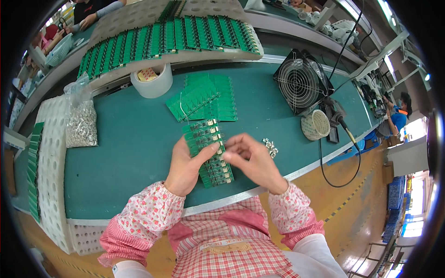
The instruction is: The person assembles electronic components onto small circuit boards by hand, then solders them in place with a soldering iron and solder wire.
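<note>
My left hand [181, 166] grips a green circuit board panel [216, 174] over the front part of the bench, thumb pressed on its face. Small white connectors line the panel's right side, and thin pins stick out past that edge. Curled at the same edge is my right hand [256, 163], thumb and fingertips drawn together; whatever they may pinch is too small to make out. Just right of that hand lies a small pile of loose white connectors [270, 147]. Behind the held panel, more green circuit boards [221, 95] lie in an overlapping stack.
A clear tape roll [155, 83] and a bag of small parts [81, 121] stand at left. At right are a black fan [299, 83], a paper-wrapped cup [315, 125] and a corded soldering iron [348, 130]. A foam rack [252, 50] holds rows of boards at the back.
</note>
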Available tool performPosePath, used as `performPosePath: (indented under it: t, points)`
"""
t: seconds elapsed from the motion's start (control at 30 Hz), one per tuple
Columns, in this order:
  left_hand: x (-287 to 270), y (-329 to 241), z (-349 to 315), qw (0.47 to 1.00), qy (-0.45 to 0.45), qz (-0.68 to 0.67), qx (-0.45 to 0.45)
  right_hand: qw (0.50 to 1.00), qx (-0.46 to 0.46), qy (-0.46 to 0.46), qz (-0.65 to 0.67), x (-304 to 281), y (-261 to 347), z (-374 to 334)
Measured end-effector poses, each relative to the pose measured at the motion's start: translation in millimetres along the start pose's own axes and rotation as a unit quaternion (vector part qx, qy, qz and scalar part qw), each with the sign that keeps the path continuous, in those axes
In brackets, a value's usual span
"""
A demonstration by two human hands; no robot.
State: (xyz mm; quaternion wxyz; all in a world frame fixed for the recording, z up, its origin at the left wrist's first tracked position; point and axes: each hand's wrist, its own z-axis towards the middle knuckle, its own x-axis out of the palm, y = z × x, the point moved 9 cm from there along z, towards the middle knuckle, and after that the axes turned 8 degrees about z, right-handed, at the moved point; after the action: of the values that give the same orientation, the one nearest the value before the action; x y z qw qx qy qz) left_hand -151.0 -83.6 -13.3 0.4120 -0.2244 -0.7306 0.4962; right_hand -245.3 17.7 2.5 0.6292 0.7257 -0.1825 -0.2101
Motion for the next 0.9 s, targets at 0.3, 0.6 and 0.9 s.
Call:
performPosePath:
  t: [0.3, 0.6, 0.9]
  points:
    - [-5.0, -15.9, -0.6, 0.998, 0.028, 0.055, -0.011, 0.992, -0.014, 0.047, -0.118, -18.6, 19.6, -23.0]
    - [6.0, -37.2, -16.7, 0.893, 0.089, 0.439, 0.05, 0.881, -0.19, 0.128, -0.414, -14.0, 63.1, -41.4]
    - [1.0, -12.0, -33.0, 0.907, 0.095, 0.411, -0.005, 0.837, -0.245, 0.059, -0.485, 4.6, 69.6, -71.3]
